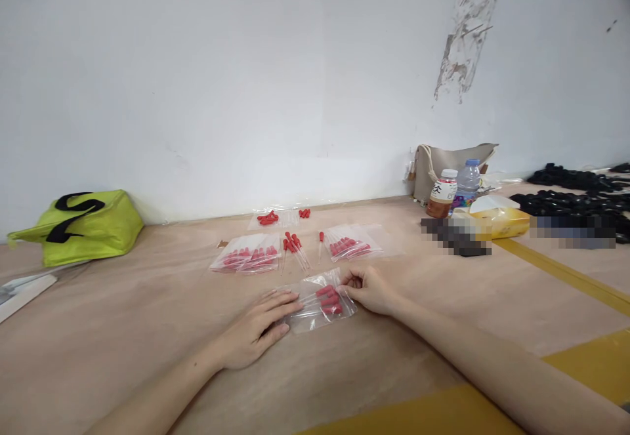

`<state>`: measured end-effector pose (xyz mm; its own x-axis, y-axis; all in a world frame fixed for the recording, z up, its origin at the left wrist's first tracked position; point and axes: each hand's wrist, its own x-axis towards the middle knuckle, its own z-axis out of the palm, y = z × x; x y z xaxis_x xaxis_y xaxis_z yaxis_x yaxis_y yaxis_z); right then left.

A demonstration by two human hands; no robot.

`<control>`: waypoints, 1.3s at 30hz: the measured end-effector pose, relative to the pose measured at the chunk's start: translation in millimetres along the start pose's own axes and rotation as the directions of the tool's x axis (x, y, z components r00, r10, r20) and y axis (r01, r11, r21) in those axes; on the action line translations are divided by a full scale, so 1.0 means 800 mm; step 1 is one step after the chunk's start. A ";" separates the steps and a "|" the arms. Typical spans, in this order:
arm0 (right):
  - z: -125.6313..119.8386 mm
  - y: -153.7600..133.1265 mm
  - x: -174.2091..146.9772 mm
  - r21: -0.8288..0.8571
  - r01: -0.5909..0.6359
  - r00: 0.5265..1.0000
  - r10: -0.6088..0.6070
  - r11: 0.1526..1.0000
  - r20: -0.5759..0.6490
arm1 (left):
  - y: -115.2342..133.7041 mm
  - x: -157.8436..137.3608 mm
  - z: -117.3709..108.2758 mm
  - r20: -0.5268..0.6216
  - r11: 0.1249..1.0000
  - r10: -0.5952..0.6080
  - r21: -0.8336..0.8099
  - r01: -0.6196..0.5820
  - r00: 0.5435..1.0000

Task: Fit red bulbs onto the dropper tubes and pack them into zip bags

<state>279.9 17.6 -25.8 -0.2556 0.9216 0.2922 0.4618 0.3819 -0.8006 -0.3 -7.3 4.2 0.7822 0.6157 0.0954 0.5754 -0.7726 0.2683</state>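
Observation:
A clear plastic zip bag (315, 323) lies flat on the table in front of me, with several droppers (329, 300) inside, their red rubber bulbs toward the right. My left hand (253, 330) rests on the bag's left end, fingers stretched out flat. At the right edge, my right hand (373, 290) pinches the bag between thumb and fingers. Just beyond, several loose droppers (293, 243) with thin clear tubes lie together, and a single dropper (321, 241) lies to their right. Filled bags are piled left (246, 258) and right (352, 245) of them.
Near the wall lies another clear bag (280, 220) with loose red bulbs. A lime-green bag (93, 225) stands at left. At right are two bottles (443, 192), a beige bag (426, 166), a yellow tissue pack (506, 222) and black items (571, 202). Yellow tape (566, 274) crosses the table covering.

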 end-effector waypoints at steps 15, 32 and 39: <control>-0.022 -0.004 0.041 -0.055 -0.013 0.996 0.009 0.998 -0.087 | 0.001 -0.001 0.000 -0.003 1.000 -0.004 0.003 0.004 1.000; 0.027 -0.038 0.184 -0.203 -0.353 0.925 0.308 0.913 -0.225 | 0.003 -0.007 0.002 -0.054 0.999 -0.018 -0.040 0.016 0.998; -0.044 -0.004 0.078 0.340 -0.198 0.888 0.316 0.919 -0.336 | 0.005 -0.004 -0.002 -0.020 1.000 0.002 -0.018 -0.002 1.000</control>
<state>292.1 76.2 13.5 0.2040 0.9619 0.1822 0.1866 0.1445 -0.9718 -0.9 -12.0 6.3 0.7783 0.6172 0.1155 0.5692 -0.7712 0.2851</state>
